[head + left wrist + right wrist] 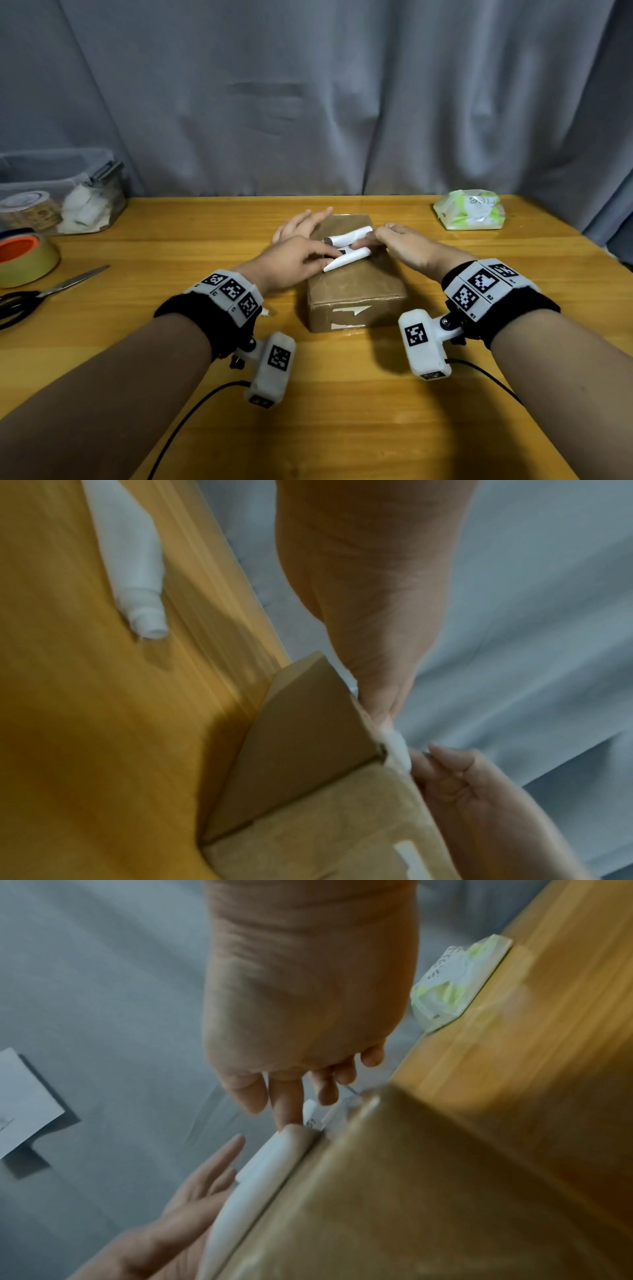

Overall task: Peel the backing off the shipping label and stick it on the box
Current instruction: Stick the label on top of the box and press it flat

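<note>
Evidently the sticking step is in hand: the shipping label [349, 248] lies on top of the cardboard box [356, 291], which sits mid-table on the wooden table [137, 342], and both of its long edges curl up into white rolls while only a strip of print between them lies flat. The left hand [291, 251] reaches over the box with fingers mostly straight, its index fingertip pressing the nearer curl down; the right hand [400, 245] presses fingertips onto the flat middle strip, its fingers extended rather than curled round anything. Whether the backing is fully off cannot be told for sure, though a rolled white paper [133, 561] lying apart on the table in the left wrist view may well be it. My judgement is that the next move calls for flattening each curl outward from the pinned centre, keeping one hand as an anchor so the label does not skew or trap creases. Only the head view shows both curls and the scissors [44, 294], tape roll [24, 260] and wipes pack [471, 210] around; the right wrist view alone shows the fingertips touching the label's printed strip at close range.
</note>
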`<move>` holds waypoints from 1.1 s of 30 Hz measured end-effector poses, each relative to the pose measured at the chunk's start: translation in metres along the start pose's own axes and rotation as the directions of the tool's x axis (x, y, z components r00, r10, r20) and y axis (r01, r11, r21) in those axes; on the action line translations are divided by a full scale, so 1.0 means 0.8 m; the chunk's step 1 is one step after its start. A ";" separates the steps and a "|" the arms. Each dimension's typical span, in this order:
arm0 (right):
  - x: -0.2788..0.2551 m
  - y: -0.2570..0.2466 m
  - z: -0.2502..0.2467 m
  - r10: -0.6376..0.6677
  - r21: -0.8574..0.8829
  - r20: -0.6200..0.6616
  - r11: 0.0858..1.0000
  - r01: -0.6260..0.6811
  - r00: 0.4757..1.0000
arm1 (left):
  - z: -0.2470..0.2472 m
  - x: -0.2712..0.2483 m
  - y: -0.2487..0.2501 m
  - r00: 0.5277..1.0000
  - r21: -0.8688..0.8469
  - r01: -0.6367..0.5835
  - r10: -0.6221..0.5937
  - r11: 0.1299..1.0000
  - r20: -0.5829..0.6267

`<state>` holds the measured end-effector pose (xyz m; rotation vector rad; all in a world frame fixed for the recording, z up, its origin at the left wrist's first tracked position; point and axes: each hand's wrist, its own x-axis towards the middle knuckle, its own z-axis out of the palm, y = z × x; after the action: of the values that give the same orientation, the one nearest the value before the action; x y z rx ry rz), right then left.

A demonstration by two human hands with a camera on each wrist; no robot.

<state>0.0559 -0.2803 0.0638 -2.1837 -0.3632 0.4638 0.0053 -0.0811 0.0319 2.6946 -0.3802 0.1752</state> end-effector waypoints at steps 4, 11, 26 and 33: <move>-0.001 0.000 0.004 -0.018 -0.091 0.034 0.996 0.021 0.999 | 0.000 0.001 -0.009 0.985 0.117 0.095 -0.110 0.989 0.135; -0.002 0.009 -0.003 -0.025 -0.030 -0.018 0.999 0.024 1.000 | -0.010 -0.001 -0.006 0.980 0.183 0.128 -0.152 0.975 0.128; -0.003 0.013 -0.004 -0.042 -0.021 -0.010 0.999 0.042 0.999 | 0.012 0.021 0.023 0.961 0.002 0.250 -0.249 0.968 0.117; -0.015 0.021 -0.017 -0.076 -0.061 0.075 0.995 0.081 0.994 | 0.009 0.014 0.022 0.914 0.079 0.282 -0.293 0.956 0.281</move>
<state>0.0527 -0.3047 0.0609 -2.2096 -0.5077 0.4947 0.0111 -0.1023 0.0344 2.7766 -0.0576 -0.3063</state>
